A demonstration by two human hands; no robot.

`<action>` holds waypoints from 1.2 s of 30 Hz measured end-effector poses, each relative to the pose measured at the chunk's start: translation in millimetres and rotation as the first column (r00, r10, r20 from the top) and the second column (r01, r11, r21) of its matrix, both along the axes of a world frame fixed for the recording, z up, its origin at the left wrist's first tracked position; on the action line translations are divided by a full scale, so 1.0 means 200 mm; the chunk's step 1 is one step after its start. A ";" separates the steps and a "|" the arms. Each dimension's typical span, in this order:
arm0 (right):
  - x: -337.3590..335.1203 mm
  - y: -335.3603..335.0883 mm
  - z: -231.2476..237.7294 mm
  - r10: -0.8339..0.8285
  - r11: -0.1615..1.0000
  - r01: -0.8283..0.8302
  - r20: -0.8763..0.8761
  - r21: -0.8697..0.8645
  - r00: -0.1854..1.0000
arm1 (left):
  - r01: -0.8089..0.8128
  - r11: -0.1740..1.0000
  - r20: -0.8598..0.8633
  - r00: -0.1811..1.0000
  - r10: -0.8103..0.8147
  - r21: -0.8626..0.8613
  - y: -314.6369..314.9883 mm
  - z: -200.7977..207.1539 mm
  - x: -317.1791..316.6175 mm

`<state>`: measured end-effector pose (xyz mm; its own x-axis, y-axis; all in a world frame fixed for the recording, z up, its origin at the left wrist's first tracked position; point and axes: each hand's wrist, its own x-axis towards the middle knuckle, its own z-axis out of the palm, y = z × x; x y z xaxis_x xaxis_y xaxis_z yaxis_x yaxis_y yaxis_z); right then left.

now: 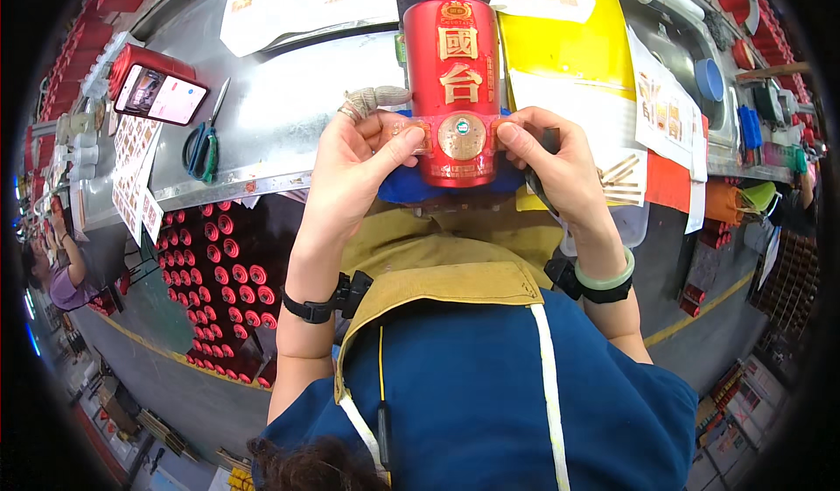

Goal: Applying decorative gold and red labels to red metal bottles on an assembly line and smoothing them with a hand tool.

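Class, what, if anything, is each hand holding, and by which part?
Left hand and right hand appear to pinch opposite ends of a clear strip across the red bottle.

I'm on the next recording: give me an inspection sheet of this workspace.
Surface: metal worktable, with a yellow sheet right of the bottle.
Job's things: red bottle, neck pointing away from the person; clear strip at its lower left.
Clutter: phone with lit screen, scissors, printed label sheets.
Hands: left hand pinches the strip; right hand has its thumb at the bottle's right edge, grip unclear.
Cables: none certain; a thin yellow strand lies against the blue clothing, kind unclear.
Surroundings: rows of red round items below the table's left; another person at far left.
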<state>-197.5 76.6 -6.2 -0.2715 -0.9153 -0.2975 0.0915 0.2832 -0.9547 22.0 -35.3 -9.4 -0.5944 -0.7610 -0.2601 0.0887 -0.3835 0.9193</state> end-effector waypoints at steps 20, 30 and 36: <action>0.01 0.00 0.01 -0.008 1.000 0.008 -0.030 -0.006 1.000 | -0.004 1.000 0.017 1.000 0.005 -0.011 0.00 -0.02 0.01; 0.00 0.00 -0.01 -0.019 1.000 0.019 0.000 -0.009 1.000 | -0.011 1.000 0.024 1.000 0.012 -0.014 0.00 0.00 0.00; 0.00 -0.01 0.00 -0.008 1.000 0.008 -0.037 0.001 0.999 | -0.012 1.000 0.017 1.000 0.012 -0.015 0.00 0.00 0.00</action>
